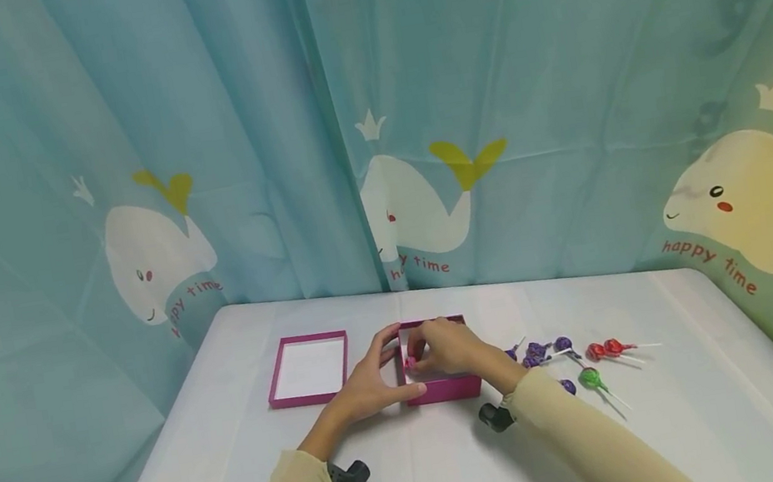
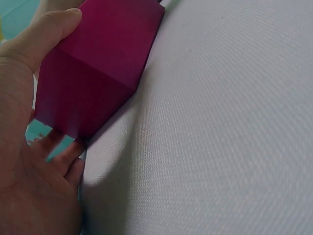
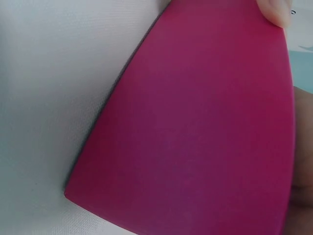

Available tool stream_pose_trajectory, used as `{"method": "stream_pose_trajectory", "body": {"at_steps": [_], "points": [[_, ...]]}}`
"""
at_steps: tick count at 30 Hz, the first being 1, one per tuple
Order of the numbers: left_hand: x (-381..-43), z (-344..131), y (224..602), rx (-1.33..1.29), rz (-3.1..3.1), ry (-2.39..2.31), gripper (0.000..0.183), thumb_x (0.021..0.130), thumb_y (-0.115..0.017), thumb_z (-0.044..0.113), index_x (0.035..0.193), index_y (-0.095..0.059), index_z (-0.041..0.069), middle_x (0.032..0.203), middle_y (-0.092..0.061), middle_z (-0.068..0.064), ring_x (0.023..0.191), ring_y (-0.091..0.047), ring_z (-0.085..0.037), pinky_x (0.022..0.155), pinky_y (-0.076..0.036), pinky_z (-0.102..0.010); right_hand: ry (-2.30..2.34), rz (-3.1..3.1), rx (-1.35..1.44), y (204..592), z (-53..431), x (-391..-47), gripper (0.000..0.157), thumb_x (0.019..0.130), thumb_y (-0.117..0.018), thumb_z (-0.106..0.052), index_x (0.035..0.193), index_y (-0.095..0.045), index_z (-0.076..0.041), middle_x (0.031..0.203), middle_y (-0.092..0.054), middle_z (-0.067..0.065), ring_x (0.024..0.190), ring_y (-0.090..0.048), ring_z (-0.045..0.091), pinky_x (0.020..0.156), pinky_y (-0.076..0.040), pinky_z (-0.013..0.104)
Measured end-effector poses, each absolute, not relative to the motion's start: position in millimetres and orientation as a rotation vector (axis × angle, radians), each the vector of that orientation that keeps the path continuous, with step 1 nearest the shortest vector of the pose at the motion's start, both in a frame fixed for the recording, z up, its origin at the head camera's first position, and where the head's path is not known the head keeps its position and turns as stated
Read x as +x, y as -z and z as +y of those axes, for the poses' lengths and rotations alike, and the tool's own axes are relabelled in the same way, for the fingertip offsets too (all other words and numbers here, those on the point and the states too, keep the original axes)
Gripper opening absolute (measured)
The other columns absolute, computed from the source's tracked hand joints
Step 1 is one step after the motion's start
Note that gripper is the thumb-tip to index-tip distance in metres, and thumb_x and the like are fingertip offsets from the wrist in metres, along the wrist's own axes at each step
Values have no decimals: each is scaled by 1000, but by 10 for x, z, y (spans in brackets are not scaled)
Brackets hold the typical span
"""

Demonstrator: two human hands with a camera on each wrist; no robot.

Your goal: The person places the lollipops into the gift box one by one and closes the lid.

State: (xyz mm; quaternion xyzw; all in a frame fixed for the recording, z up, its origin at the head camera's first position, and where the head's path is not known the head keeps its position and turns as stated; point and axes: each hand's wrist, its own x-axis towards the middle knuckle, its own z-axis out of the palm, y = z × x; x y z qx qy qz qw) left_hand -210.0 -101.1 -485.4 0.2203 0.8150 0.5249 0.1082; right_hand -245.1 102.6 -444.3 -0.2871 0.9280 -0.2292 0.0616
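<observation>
A magenta box (image 1: 444, 390) with a pale inside sits on the table in the head view. My left hand (image 1: 367, 383) holds its left side, with the thumb on the front wall and the fingers at the far left. In the left wrist view that thumb presses on the box (image 2: 98, 63). Reaching in over the right side, my right hand (image 1: 452, 346) pinches a pink-wrapped lollipop (image 1: 410, 364) near the inner left wall; its stick is hidden. The outer wall of the box (image 3: 186, 122) fills most of the right wrist view and covers much of that hand.
A shallow magenta lid (image 1: 313, 399), white inside, lies left of the box. To the right are several purple lollipops (image 1: 536, 350), two red lollipops (image 1: 612, 348) and a green lollipop (image 1: 590, 378). Behind the white table (image 1: 423, 471) hangs a blue-green whale-print curtain (image 1: 262, 126).
</observation>
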Motion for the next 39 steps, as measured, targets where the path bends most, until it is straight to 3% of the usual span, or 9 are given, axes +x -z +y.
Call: {"method": "stream_pose_trajectory", "body": {"at_steps": [18, 26, 35, 39], "points": [[-2088, -1001, 4854, 632, 2410, -1548, 101, 82, -86, 41, 161, -23, 33, 168, -26, -5, 149, -37, -34, 114, -40, -59, 699, 2769, -877, 4397, 1033, -2447, 15, 85, -86, -19, 96, -77, -15, 87, -72, -6, 80, -63, 11, 78, -58, 28], [-2102, -1010, 4885, 620, 2410, -1546, 101, 82, -86, 41, 160, -23, 33, 168, -26, -2, 149, -37, -33, 115, -38, -60, 780, 2669, -964, 4291, 1120, -2454, 30, 87, -83, -14, 114, -73, -5, 97, -75, 6, 88, -70, 19, 75, -60, 31], [-2104, -1016, 4901, 615, 2400, -1550, 99, 82, -85, 43, 159, -24, 34, 168, -26, -3, 149, -38, -32, 116, -36, -62, 911, 2615, -1025, 4050, 1394, -2373, 49, 87, -84, -17, 131, -64, -7, 109, -73, 13, 90, -70, 18, 77, -60, 25], [-2114, -1008, 4882, 623, 2409, -1538, 100, 82, -86, 43, 160, -24, 34, 168, -27, -4, 149, -37, -32, 116, -36, -61, 975, 2637, -1055, 3943, 1566, -2316, 54, 87, -84, -21, 136, -61, -11, 112, -73, 12, 96, -70, 24, 80, -61, 30]]}}
